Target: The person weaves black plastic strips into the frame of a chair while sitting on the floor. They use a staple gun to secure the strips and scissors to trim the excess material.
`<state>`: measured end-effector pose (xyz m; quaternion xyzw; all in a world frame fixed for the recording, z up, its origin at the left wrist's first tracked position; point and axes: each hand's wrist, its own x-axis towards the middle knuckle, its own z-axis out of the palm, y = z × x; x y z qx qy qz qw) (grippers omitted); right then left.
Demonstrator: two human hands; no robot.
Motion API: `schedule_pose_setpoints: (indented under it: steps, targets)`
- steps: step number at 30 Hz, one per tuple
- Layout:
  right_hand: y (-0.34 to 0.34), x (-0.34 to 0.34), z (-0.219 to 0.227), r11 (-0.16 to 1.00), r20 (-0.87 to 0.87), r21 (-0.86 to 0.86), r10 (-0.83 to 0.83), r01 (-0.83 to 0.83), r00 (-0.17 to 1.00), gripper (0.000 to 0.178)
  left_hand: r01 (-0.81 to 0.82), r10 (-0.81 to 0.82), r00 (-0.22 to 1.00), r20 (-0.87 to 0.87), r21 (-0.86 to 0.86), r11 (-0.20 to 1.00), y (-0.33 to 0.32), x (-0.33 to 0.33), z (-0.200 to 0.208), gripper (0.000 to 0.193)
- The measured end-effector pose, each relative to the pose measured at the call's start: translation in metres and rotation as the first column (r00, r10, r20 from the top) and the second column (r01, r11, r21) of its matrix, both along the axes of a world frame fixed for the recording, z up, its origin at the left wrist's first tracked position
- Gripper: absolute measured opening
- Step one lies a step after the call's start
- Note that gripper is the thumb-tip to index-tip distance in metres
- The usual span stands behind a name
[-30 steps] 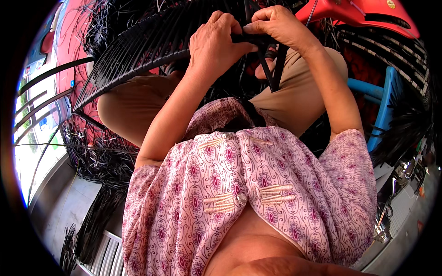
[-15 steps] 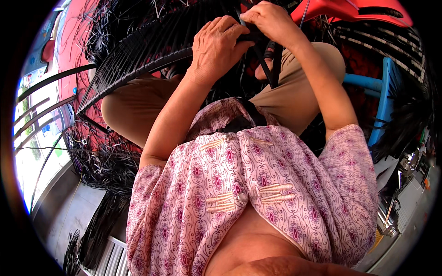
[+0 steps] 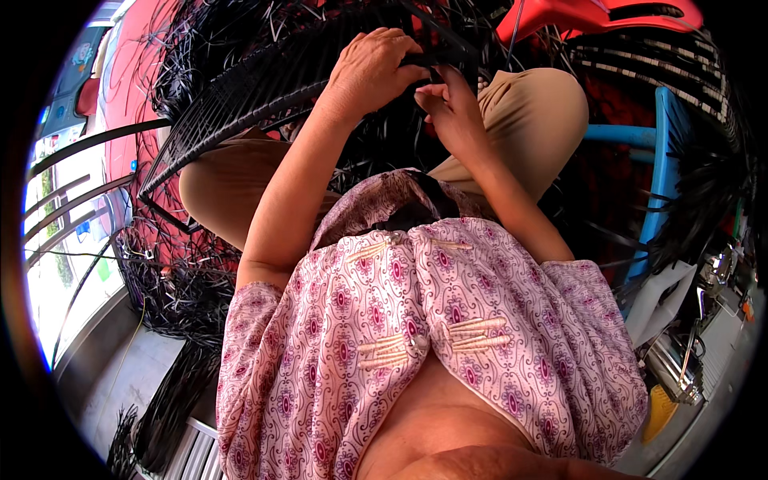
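Observation:
A black frame (image 3: pixel 280 102), its rails wrapped and strung with many dark strips, lies across my lap at the upper left. My left hand (image 3: pixel 374 70) is curled over its near rail, thumb pointing right and fingertips partly hidden. Just right of it and slightly lower, my right hand (image 3: pixel 456 116) is closed with bent fingers and thumb brought together at the rail. It seems to pinch a black strip, which barely shows against the dark background. The two hands' fingertips nearly meet.
Heaps of loose black strips (image 3: pixel 180 280) lie at the left over red material. A red plastic chair (image 3: pixel 536 18) stands at the upper right, with a blue chair frame (image 3: pixel 662 160) below it. A metal pot (image 3: pixel 670 364) and a yellow object (image 3: pixel 660 412) sit at the lower right.
My right hand has come down and toward me from above the rail, its elbow drawing in. A dark strip hanging below the hands no longer shows there. The left hand has barely moved.

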<state>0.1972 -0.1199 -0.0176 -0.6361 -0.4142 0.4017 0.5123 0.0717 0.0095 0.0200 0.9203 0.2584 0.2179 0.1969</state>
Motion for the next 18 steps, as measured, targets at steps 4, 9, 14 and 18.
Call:
schedule_pose_setpoints:
  steps: [4,9,14,18]
  targets:
    - [0.011,0.002,-0.007,0.996,-0.102,-0.085,0.009,-0.018,0.995,0.028,0.008,-0.008,1.0,-0.019,-0.017,1.0,-0.001,0.0,0.001,0.033]
    - [-0.001,0.01,0.021,0.983,-0.01,-0.184,-0.001,-0.001,1.0,0.028,0.101,-0.101,0.993,0.066,-0.002,0.995,0.004,-0.012,-0.003,0.033]
    - [-0.018,0.02,0.054,0.966,-0.149,-0.247,0.046,-0.082,0.988,0.03,0.047,-0.049,0.999,0.023,0.077,0.996,-0.008,-0.007,0.006,0.03]
    - [-0.036,0.027,0.105,0.952,-0.295,-0.168,0.2,-0.257,0.934,0.028,-0.04,0.035,0.999,0.035,0.126,0.991,-0.015,-0.008,0.004,0.029]
